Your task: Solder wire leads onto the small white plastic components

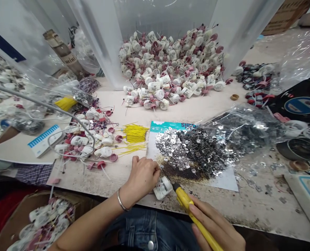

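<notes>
My left hand (144, 176) is closed, its fingertips at a small white plastic housing (162, 189) near the table's front edge. Part of the housing is hidden behind those fingers. In my right hand (216, 223) is a yellow-handled soldering iron (193, 211), gripped like a pen. Its dark collar meets the right side of the housing, and the thin tip points up and left, close to my left fingers. Just beyond lies a heap of small shiny metal pieces (191, 150) on a white sheet with a teal edge (168, 126).
Yellow wires (135, 134) lie in a bundle left of the metal pieces. White and pink assemblies (102, 151) spread farther left. A large pile (155, 69) of similar ones sits at the back. Clear plastic bag (249, 129) and scale (305, 195) stand right; a filled cardboard box (79, 208) is below left.
</notes>
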### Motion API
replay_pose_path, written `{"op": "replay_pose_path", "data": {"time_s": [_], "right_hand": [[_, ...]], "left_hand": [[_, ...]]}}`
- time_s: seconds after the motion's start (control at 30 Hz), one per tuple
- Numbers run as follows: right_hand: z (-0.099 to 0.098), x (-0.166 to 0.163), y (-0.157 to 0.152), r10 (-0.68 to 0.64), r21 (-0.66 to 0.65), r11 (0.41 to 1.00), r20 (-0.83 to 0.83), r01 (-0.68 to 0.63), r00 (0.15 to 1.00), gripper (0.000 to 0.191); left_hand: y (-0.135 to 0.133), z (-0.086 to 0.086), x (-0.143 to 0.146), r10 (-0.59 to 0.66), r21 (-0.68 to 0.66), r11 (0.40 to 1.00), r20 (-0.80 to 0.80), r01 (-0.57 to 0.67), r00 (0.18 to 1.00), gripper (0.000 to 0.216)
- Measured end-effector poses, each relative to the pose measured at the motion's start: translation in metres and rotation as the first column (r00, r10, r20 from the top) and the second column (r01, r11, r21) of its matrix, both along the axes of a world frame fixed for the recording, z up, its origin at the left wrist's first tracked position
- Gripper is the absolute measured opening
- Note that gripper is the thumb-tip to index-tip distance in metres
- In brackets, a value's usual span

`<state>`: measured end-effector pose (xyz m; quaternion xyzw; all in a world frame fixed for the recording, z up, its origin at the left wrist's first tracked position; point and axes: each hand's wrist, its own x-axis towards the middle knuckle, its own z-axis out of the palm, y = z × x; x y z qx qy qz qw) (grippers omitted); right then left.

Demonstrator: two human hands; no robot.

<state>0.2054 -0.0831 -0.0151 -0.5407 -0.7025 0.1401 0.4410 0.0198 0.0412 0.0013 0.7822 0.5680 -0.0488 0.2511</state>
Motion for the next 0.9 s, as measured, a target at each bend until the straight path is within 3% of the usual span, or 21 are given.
{"op": "replay_pose_path", "data": {"time_s": [0.23, 0.47, 0.53, 0.6, 0.7, 0.8, 0.9], "right_hand": [[-0.01, -0.01, -0.009, -0.108, -0.001, 0.994, -0.133, 0.109, 0.985, 0.022], [-0.007, 0.004, -0.003, 0.099, 0.053, 0.993, 0.097, -0.104, 0.99, 0.035], [-0.005, 0.004, -0.003, 0.098, 0.019, 0.995, 0.082, -0.1, 0.992, 0.039], [-0.007, -0.001, -0.002, 0.006, 0.032, 0.999, -0.021, -0.005, 1.0, 0.044], [-0.02, -0.02, 0.005, -0.103, 0.119, 0.984, -0.21, 0.13, 0.972, 0.032], [-0.034, -0.043, 0.019, -0.075, 0.119, 0.988, -0.219, 0.103, 0.973, 0.014], [-0.042, -0.055, 0.031, -0.002, 0.146, 0.989, -0.168, 0.027, 0.986, 0.013]], "left_hand": [[0.0, 0.002, 0.001, 0.013, -0.019, 1.0, -0.002, -0.013, 1.0, 0.021], [-0.001, 0.001, -0.001, 0.007, 0.006, 1.0, 0.022, -0.007, 1.0, 0.021], [-0.001, 0.001, -0.001, 0.017, 0.002, 1.0, 0.024, -0.017, 1.0, 0.02], [0.0, 0.001, -0.001, 0.029, -0.005, 1.0, 0.03, -0.029, 0.999, 0.02], [0.001, 0.002, 0.0, 0.034, -0.009, 0.999, 0.03, -0.034, 0.999, 0.02], [0.001, 0.002, 0.0, 0.028, -0.008, 1.0, 0.01, -0.028, 1.0, 0.021], [0.0, 0.003, -0.002, 0.013, -0.004, 1.0, -0.011, -0.013, 1.0, 0.023]]}}
